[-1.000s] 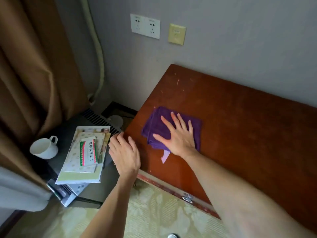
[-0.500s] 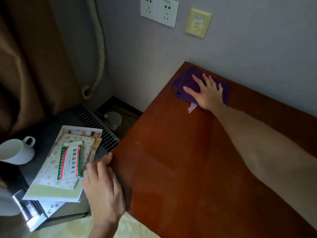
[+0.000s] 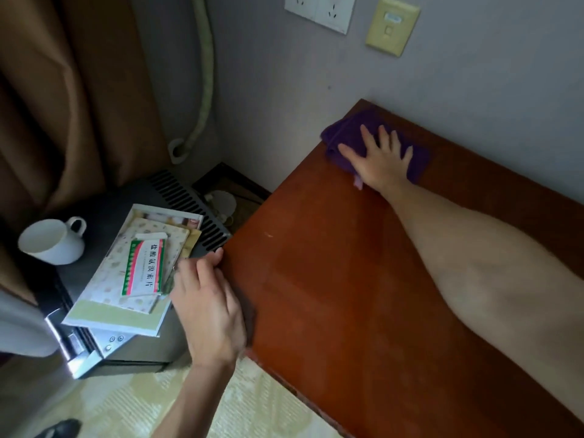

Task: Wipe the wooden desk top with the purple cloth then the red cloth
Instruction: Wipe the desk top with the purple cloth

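Observation:
The wooden desk top (image 3: 347,295) is reddish brown and fills the right half of the head view. A folded purple cloth (image 3: 344,131) lies at its far left corner, close to the wall. My right hand (image 3: 379,162) presses flat on the cloth with fingers spread, arm stretched across the desk. My left hand (image 3: 208,308) rests on the desk's left edge, fingertips at the rim, with nothing in it. No red cloth is in view.
Left of the desk stands a low black cabinet (image 3: 104,203) with a white cup (image 3: 52,241), stacked booklets (image 3: 110,314) and a green-and-red medicine box (image 3: 145,271). A brown curtain (image 3: 63,105), a pale hose (image 3: 205,74) and wall sockets (image 3: 319,11) lie behind.
My right hand has slid the purple cloth from the desk's near left part up to the far left corner by the wall. My left hand has stayed at the desk's left edge.

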Demonstrator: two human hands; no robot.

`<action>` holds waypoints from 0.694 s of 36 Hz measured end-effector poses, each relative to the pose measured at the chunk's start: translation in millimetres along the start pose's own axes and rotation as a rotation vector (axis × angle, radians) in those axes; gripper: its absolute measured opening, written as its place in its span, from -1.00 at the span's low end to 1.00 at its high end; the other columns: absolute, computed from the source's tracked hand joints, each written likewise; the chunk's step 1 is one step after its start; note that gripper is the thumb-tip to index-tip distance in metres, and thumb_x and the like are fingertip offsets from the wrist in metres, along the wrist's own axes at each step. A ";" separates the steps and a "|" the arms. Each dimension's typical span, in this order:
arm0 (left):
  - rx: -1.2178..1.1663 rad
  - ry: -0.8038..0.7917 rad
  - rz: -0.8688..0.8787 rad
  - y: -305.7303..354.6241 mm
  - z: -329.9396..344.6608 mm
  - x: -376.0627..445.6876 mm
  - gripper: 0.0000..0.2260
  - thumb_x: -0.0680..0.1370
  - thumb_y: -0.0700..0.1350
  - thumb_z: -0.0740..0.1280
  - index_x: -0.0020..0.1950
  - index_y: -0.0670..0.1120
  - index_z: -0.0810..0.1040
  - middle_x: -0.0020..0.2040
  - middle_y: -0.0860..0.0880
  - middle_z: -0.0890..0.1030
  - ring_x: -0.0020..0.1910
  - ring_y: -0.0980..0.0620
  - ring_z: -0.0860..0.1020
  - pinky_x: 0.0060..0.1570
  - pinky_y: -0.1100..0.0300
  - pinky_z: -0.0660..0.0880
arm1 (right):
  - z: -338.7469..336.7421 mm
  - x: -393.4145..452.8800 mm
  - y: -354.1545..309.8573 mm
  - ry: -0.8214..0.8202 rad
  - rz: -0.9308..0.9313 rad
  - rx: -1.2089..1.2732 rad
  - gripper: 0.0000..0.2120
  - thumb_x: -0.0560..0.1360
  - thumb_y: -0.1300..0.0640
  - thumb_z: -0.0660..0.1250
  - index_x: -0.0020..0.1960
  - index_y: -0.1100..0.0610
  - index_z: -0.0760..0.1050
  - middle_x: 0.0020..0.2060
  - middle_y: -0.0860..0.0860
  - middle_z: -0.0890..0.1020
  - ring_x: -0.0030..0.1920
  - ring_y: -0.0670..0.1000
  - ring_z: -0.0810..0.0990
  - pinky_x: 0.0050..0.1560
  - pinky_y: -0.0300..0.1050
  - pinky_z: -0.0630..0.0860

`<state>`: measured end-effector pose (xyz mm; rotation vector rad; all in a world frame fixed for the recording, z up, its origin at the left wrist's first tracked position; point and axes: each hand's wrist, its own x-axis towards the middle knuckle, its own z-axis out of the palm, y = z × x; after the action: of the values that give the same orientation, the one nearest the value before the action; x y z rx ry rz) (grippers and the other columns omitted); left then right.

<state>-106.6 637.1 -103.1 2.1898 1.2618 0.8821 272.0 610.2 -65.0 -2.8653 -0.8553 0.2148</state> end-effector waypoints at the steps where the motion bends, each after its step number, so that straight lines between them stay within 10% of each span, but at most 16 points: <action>1: -0.009 0.006 0.006 0.6 -1.1 0.3 -0.74 0.63 -0.15 0.10 0.20 -0.17 0.51 0.07 -0.15 0.47 0.04 -0.14 0.42 0.10 -0.02 0.32 | 3.2 -14.4 -11.0 -0.001 -0.032 -0.008 -0.17 0.50 -0.54 -0.04 0.65 -0.19 -0.10 0.67 0.00 -0.08 0.64 0.10 -0.15 0.56 0.35 -0.22; 14: -0.397 -0.189 -0.252 6.6 -58.1 11.1 -0.67 0.69 0.05 0.06 0.21 -0.14 0.46 0.15 -0.09 0.42 0.21 -0.06 0.38 0.22 0.21 0.19 | 71.4 -289.8 -120.1 0.114 -0.320 -0.098 -0.19 0.49 -0.55 -0.07 0.64 -0.19 0.03 0.65 0.02 0.11 0.64 0.12 0.03 0.54 0.35 0.03; 25: -0.234 -0.192 -0.067 8.2 -49.0 17.6 -0.81 0.63 -0.15 0.21 0.17 -0.17 0.55 0.15 -0.18 0.44 0.15 -0.12 0.42 0.23 0.09 0.27 | 62.8 -282.8 -106.3 0.114 -0.325 -0.048 -0.20 0.46 -0.57 -0.06 0.62 -0.26 0.05 0.65 -0.02 0.10 0.64 0.05 0.01 0.57 0.27 -0.03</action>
<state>-130.7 652.3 -58.7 1.9842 1.0765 0.7333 -29.8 548.0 -80.7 -2.6952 -1.2951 -0.0056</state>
